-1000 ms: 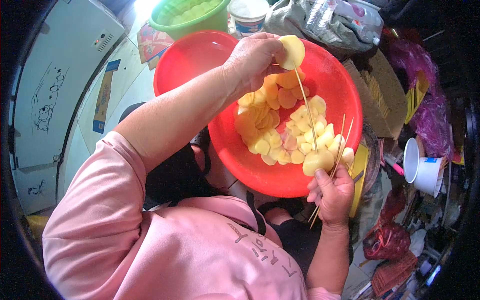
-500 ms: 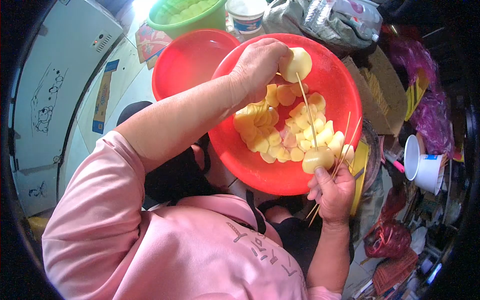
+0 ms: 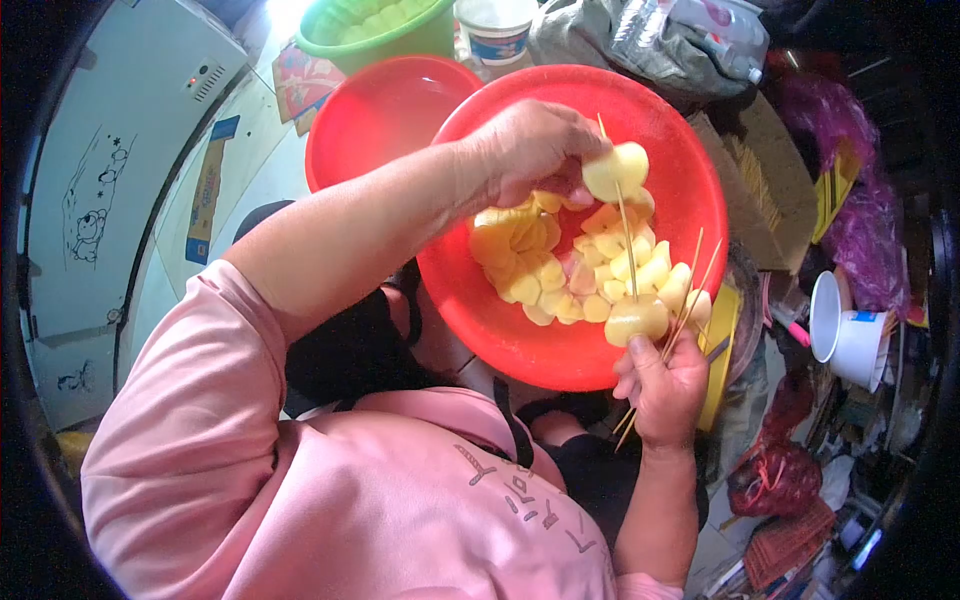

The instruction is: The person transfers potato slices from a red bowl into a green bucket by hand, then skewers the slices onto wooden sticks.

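My left hand pinches a round potato slice over the large red basin. A thin wooden skewer runs through that slice, its tip showing above it. Lower on the same skewer sits another potato slice, against the thumb of my right hand. That hand is closed around the skewer's lower end and also grips a few spare skewers that stick out past the fingers. Many pale yellow potato slices lie in the basin under both hands.
A smaller red basin stands behind on the left, near a green tub and a white bucket. Cardboard, purple plastic and a white container are on the right. A white appliance is at far left.
My left hand has moved down and to the right, bringing its slice down the skewer so the tip now pokes out above. My right hand has barely moved.
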Demonstrator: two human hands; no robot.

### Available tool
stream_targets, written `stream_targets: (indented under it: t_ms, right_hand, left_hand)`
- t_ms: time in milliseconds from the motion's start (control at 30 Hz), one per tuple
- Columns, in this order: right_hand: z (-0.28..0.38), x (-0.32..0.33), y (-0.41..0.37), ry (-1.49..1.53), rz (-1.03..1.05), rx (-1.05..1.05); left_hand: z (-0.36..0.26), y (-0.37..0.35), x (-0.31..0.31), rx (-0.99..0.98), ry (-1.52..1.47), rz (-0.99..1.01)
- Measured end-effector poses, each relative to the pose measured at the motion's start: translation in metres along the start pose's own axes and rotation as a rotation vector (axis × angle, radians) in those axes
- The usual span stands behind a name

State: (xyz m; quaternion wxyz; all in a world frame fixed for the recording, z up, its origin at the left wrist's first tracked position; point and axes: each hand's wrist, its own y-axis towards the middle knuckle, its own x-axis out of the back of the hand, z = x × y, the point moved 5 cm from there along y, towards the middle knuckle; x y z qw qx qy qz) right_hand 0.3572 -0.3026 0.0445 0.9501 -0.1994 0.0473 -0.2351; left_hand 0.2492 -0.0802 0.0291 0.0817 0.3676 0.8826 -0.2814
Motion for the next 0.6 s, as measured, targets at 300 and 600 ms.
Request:
stream_targets:
  t_ms: [300,600]
  right_hand:
    - [0.002,-0.002,0.003,0.043,-0.017,-0.031]
    - [0.003,0.005,0.006,0.109,-0.059,-0.018]
  left_hand:
    - [0.032,-0.022,-0.041,0.188,0.106,0.205]
    - [0.029,-0.002,-0.02,0.071,0.251,0.107]
